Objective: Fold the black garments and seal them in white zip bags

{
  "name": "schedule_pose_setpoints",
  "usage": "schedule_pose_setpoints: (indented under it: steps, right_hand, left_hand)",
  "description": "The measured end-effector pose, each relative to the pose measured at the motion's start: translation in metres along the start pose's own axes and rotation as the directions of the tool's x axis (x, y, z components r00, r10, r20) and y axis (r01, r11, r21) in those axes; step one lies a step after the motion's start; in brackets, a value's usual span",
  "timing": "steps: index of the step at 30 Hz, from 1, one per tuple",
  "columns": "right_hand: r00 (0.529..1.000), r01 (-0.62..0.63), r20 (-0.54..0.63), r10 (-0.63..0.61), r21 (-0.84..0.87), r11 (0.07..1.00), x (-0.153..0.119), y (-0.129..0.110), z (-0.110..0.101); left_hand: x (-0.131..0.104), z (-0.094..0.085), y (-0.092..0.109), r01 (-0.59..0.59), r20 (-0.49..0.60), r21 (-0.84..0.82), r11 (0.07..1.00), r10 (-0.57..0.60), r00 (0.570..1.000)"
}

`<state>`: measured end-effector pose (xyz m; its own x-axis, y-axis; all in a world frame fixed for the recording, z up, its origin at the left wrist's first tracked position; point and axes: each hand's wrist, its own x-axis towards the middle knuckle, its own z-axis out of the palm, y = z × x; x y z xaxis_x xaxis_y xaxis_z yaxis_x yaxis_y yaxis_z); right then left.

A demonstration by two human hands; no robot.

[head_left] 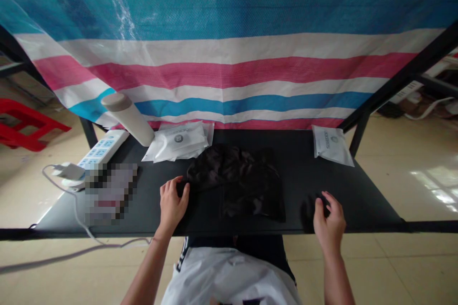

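Note:
A piece of black, slightly shiny cloth (246,176) lies on the dark tabletop (300,152), bunched up at its upper left and flatter towards the lower right. What kind of article it is, I cannot tell. Just left of the cloth rests my left hand (173,206), thumb and fingers apart and nothing between them. My right hand (329,221) is well to the right of the cloth, near the front edge, with its fingers loosely curved, a gap to the thumb and nothing held.
Several white printed packets (179,142) lie at the back, beside a tilted-looking white bottle (129,119). Another packet (332,144) is at the back right. On the left are a power strip (103,150), a plugged-in charger (69,170) with cable and a blurred-out object (114,190). A striped sheet (229,47) hangs behind.

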<state>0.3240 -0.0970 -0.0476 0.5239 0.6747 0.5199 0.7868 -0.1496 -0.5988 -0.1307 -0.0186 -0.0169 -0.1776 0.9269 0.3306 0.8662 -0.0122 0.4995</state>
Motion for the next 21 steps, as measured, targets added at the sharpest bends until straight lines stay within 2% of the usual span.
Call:
schedule_pose_setpoints:
  steps: [2,5,10,12,15,16,18,20,21]
  right_hand:
    - [1.000,0.012,-0.015,-0.012,-0.040,0.999,-0.001,-0.005,0.008]
    - [1.000,0.006,-0.018,-0.008,-0.126,0.992,-0.002,-0.007,0.013]
    - [0.997,0.057,0.054,-0.046,-0.220,0.974,-0.001,-0.006,0.011]
    - [0.996,0.074,0.064,-0.061,-0.239,0.968,-0.001,-0.006,0.012]
    - [0.997,0.072,0.054,-0.060,-0.250,0.966,-0.001,-0.005,0.014]
    - [0.997,0.071,0.054,-0.060,-0.251,0.965,-0.001,-0.005,0.015]
    - [0.996,0.074,0.061,-0.061,-0.248,0.966,-0.002,-0.006,0.015]
    - [0.996,0.077,0.067,-0.063,-0.237,0.969,-0.002,-0.006,0.015]
    - [0.995,0.080,0.069,-0.066,-0.228,0.970,-0.001,-0.007,0.014]
  left_hand:
    - [0.000,0.000,0.003,-0.032,0.017,0.104,0.994,0.030,0.999]
    - [-0.001,0.000,0.010,-0.027,0.068,0.210,0.977,0.013,0.998]
    - [-0.003,0.000,0.013,-0.040,0.096,0.273,0.961,0.014,0.995]
    - [-0.001,0.002,0.008,-0.044,0.092,0.228,0.973,0.023,0.996]
    - [0.011,0.007,0.010,-0.019,0.048,-0.019,1.000,0.020,0.999]
    - [0.017,0.009,0.017,-0.013,0.031,-0.129,0.992,0.017,0.999]
    - [0.028,0.015,0.044,-0.032,0.014,-0.313,0.949,0.038,0.999]
    - [0.034,0.022,0.083,-0.134,0.020,-0.402,0.906,0.156,0.988]
    - [0.035,0.025,0.104,-0.202,0.060,-0.436,0.877,0.252,0.966]
